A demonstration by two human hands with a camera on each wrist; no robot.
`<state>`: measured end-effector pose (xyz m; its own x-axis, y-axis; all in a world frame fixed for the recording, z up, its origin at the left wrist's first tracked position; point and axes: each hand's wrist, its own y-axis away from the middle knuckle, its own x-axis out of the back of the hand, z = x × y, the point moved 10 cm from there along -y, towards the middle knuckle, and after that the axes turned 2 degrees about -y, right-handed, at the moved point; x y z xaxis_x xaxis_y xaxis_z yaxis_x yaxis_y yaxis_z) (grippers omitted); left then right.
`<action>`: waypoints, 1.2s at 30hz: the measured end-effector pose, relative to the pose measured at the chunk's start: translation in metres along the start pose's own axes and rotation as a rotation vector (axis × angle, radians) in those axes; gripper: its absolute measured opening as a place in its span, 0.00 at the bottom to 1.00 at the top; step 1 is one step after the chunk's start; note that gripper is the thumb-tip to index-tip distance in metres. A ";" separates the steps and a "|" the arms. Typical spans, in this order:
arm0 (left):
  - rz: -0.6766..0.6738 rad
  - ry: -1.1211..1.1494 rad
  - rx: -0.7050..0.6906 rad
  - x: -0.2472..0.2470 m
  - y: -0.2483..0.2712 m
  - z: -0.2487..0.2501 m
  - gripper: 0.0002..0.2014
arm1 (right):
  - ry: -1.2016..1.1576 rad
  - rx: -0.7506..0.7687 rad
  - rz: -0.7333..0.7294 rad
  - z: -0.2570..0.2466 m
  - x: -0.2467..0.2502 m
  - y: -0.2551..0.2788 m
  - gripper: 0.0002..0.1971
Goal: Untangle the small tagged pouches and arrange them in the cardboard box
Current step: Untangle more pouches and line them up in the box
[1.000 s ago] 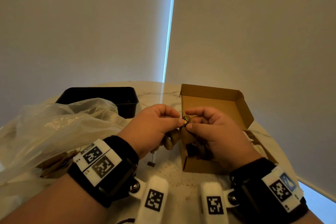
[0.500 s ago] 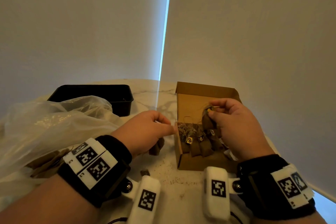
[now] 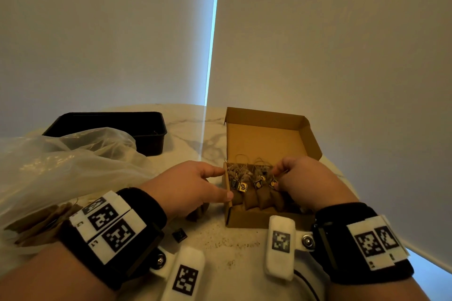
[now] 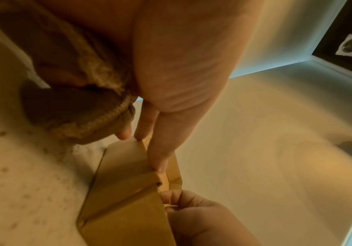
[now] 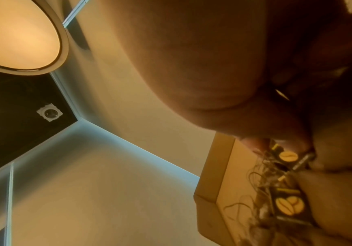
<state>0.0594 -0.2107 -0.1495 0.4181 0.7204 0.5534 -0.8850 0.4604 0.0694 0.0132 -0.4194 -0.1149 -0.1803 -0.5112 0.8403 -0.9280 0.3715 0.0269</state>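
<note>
Standing in a row inside the cardboard box, near the table's right edge, four tagged pouches are seen from the head view; the left hand is braced against the box's left wall, and a pouch's string is pinched by the right hand.

From the left wrist, a further pouch is seen clenched under the curled lower fingers while two straight fingers touch the box.

From the right wrist, bean-printed tags are seen beside the thumb, against the box's wall.
</note>
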 end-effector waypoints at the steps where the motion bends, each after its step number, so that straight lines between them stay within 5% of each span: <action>1: -0.002 -0.010 -0.004 0.000 0.000 0.000 0.33 | 0.020 0.001 -0.016 -0.001 -0.002 -0.001 0.13; 6: 0.001 -0.039 0.001 0.001 -0.003 -0.002 0.31 | 0.052 -0.034 -0.094 -0.006 -0.013 -0.005 0.13; 13: 0.005 -0.053 0.013 0.000 -0.006 -0.004 0.32 | 0.000 0.005 -0.025 -0.007 -0.012 -0.010 0.12; 18: 0.004 -0.016 0.016 0.000 -0.002 -0.002 0.32 | -0.019 0.023 0.061 -0.004 -0.004 -0.008 0.10; 23: 0.110 0.015 0.028 0.012 0.004 0.004 0.25 | -0.291 0.110 0.223 -0.007 0.015 0.000 0.08; 29: 0.234 0.588 0.147 0.027 0.013 0.001 0.23 | -0.713 0.256 0.430 -0.011 0.041 0.014 0.13; 36: 0.273 0.810 0.072 0.036 0.013 0.007 0.26 | -0.980 0.343 0.554 -0.009 0.052 0.023 0.13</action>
<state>0.0617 -0.1824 -0.1230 0.1816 0.9622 -0.2028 -0.9753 0.2026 0.0876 -0.0144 -0.4302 -0.0657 -0.6212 -0.7787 -0.0875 -0.6566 0.5782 -0.4843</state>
